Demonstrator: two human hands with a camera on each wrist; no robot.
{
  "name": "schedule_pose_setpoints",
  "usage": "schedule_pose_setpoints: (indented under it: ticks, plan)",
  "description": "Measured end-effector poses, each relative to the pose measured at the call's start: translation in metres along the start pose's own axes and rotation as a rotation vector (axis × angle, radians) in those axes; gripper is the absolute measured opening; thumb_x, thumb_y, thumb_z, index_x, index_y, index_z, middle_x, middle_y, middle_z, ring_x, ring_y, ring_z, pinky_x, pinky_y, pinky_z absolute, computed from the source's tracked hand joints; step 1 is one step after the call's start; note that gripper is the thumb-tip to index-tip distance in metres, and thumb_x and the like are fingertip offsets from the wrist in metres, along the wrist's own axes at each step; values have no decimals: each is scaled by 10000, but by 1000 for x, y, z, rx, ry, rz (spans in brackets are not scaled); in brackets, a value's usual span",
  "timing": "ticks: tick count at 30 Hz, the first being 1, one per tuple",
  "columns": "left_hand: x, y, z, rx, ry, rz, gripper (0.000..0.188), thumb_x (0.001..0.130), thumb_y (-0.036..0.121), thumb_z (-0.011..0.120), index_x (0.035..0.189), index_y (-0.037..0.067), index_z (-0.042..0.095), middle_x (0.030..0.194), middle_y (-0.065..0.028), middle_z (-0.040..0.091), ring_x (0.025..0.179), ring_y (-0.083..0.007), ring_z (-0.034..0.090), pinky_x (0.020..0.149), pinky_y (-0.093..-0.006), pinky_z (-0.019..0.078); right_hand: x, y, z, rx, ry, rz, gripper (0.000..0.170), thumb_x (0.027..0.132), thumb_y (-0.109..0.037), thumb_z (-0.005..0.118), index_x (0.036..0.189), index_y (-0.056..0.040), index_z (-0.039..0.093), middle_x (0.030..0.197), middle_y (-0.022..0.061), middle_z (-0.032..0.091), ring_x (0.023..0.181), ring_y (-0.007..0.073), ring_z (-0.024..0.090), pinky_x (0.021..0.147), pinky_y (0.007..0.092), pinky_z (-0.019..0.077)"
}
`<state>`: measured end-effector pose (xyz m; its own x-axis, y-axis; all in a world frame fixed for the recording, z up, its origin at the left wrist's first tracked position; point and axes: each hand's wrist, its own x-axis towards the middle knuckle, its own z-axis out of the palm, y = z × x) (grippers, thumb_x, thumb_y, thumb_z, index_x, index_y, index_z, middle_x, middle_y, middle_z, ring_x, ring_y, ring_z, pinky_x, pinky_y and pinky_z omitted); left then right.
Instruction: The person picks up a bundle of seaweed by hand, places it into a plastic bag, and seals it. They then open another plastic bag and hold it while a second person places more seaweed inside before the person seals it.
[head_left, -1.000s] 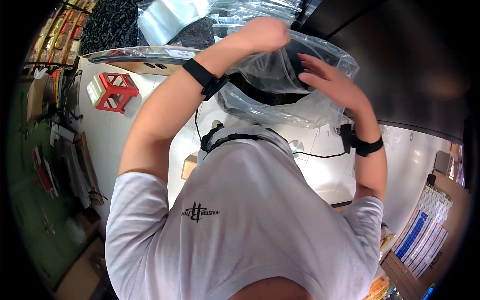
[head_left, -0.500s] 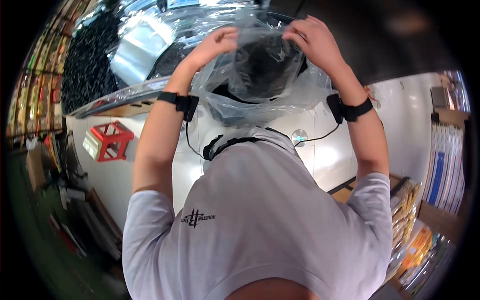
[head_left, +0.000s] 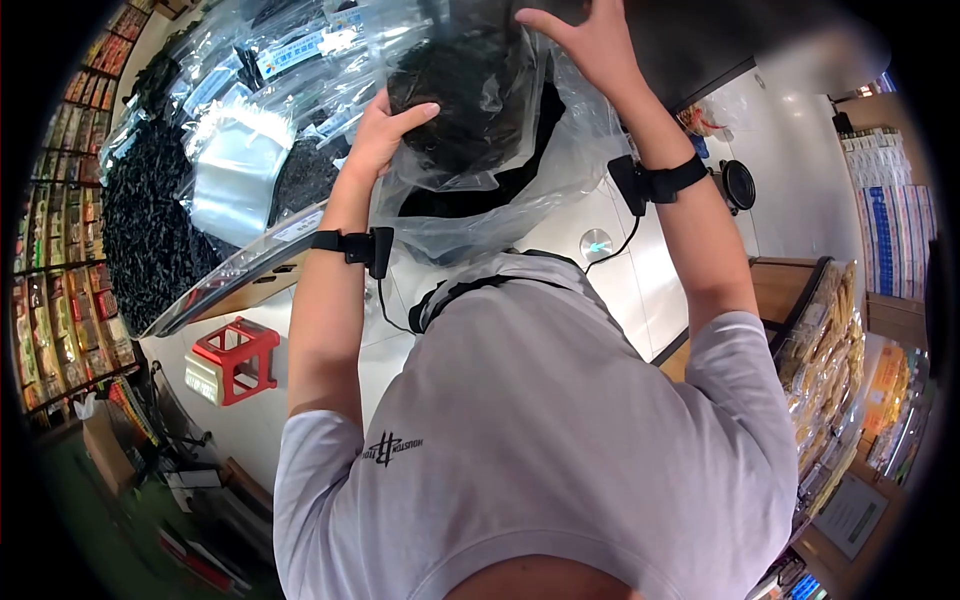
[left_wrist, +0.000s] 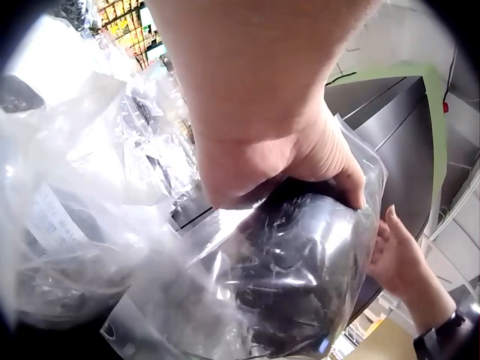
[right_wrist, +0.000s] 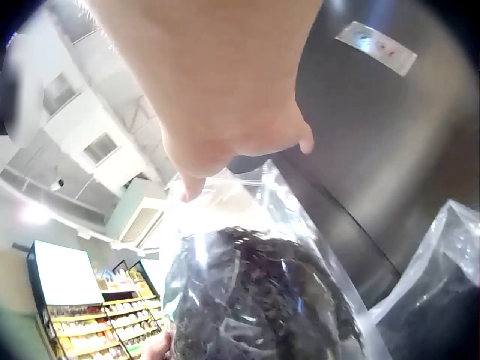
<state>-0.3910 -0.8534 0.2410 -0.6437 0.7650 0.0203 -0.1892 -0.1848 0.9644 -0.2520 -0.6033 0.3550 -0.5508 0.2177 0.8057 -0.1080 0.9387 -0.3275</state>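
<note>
A clear plastic bag of dark, dried-looking stuff [head_left: 465, 105] stands upright over a larger open clear bag [head_left: 570, 190] with dark contents. At its left side my left hand [head_left: 375, 140] grips it, thumb on the near face and fingers mostly hidden behind; the left wrist view shows this hand against the filled bag [left_wrist: 292, 277]. My right hand [head_left: 595, 50] is beside the bag's upper right, thumb and fingers spread. In the right wrist view, that hand [right_wrist: 232, 142] is above the bag's top [right_wrist: 259, 292]; whether it touches the plastic I cannot tell.
Left of the bags, a glass-edged counter [head_left: 240, 265] holds loose black dried pieces [head_left: 150, 230], flat empty bags [head_left: 235, 175] and labelled packets [head_left: 290, 55]. A red stool [head_left: 235, 360] is on the floor. A dark surface [head_left: 700, 50] lies at upper right.
The filled bag has risen and turned more upright above the larger bag. My left hand has shifted down its left side; my right hand has moved up and spread. The view has turned.
</note>
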Motion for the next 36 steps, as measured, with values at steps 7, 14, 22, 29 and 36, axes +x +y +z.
schedule_pose_setpoints:
  ticks: [7, 14, 22, 29, 36]
  plan:
    - [11, 5, 4, -87, -12, -12, 384, 884, 112, 708, 1235, 5, 594, 1134, -78, 685, 993, -172, 669, 906, -328, 531, -37, 38, 19, 881, -445, 770, 667, 852, -434, 777, 1352, -32, 595, 1133, 3, 662, 1011, 111, 596, 870, 243, 451]
    - [17, -6, 6, -64, 56, -64, 434, 896, 127, 716, 1277, -8, 560, 1158, -93, 677, 1011, -179, 670, 919, -340, 532, -40, 59, 40, 1061, -514, 795, 497, 907, -276, 744, 1315, -29, 604, 1163, 42, 675, 1066, 116, 608, 924, 268, 465]
    - [12, -5, 29, 159, 148, 57, 677, 734, 20, 859, 1316, 12, 514, 1207, -76, 652, 1078, -175, 636, 963, -326, 507, -53, 80, 64, 978, -416, 677, 450, 929, -212, 707, 1316, -13, 588, 1185, 46, 660, 1098, 117, 597, 982, 265, 443]
    - [-6, -9, 54, 249, 304, 111, 683, 676, -21, 882, 1269, 12, 545, 1182, -53, 667, 1069, -144, 633, 965, -304, 508, -97, 95, 68, 1054, -334, 887, 510, 1044, -342, 481, 1456, -42, 478, 1384, 94, 598, 1291, 183, 524, 1100, 320, 373]
    - [-25, -10, 61, 126, 464, 137, 620, 700, -45, 844, 1251, 2, 562, 1169, -70, 676, 1028, -157, 649, 942, -316, 517, -174, 112, 62, 899, -515, 941, 479, 1037, -228, 434, 1468, -17, 438, 1441, 133, 534, 1225, 206, 583, 1051, 338, 434]
